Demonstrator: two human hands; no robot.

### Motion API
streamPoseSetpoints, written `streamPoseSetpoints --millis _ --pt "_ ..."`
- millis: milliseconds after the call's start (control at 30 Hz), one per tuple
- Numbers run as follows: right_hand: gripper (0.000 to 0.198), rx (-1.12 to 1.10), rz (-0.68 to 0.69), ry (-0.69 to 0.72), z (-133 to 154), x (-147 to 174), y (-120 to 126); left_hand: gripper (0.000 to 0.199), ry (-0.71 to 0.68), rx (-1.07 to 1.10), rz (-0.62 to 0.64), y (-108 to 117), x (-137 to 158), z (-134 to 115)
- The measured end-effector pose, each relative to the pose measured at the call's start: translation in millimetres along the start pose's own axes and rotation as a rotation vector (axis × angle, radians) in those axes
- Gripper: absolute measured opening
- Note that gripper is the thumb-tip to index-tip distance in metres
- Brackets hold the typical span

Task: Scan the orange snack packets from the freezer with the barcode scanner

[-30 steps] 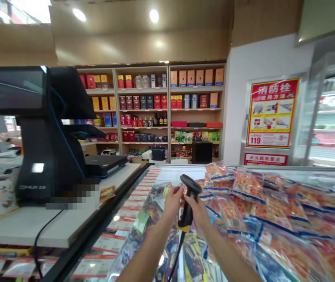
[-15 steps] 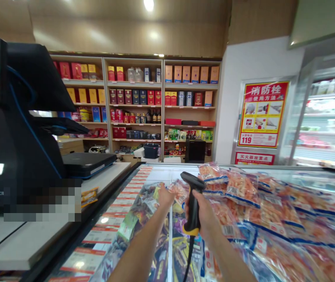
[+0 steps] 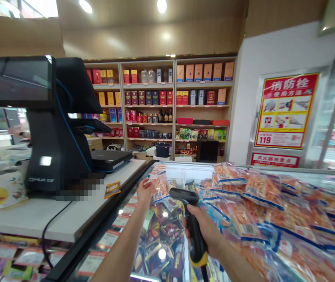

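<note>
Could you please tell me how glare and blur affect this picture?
Head view: a ceiling light is blown out white, and round glare spots sit over the dark packets; head view: the scanner in the right hand has a clear outline, while print on the bag at the left hand is too soft to read.
</note>
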State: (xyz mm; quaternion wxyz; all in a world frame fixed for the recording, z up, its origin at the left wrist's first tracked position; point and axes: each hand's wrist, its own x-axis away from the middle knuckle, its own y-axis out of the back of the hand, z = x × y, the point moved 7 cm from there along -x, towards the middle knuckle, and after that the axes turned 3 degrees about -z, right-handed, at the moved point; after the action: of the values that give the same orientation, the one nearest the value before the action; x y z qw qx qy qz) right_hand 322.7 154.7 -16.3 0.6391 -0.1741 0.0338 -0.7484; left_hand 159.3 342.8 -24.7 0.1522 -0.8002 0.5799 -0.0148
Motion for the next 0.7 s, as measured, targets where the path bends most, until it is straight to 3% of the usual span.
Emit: streamPoseSetpoints --millis 167,400,700 --pt "0.04 0.038 0.012 0.014 -3.6 3.0 -3.0 0.014 0.022 -0.017 -0.045 7.2 -6.3 11.2" --pt "0.039 0.075 0.037 0.038 -6.6 5.7 -6.3 0.018 0.013 -0.125 -0.099 13.4 -17.9 13.4" --pt "0.039 0.129 -0.063 0.099 0.5 1.8 -0.4 0.017 -0.113 -0.308 -0.096 21.0 -23.8 5.0"
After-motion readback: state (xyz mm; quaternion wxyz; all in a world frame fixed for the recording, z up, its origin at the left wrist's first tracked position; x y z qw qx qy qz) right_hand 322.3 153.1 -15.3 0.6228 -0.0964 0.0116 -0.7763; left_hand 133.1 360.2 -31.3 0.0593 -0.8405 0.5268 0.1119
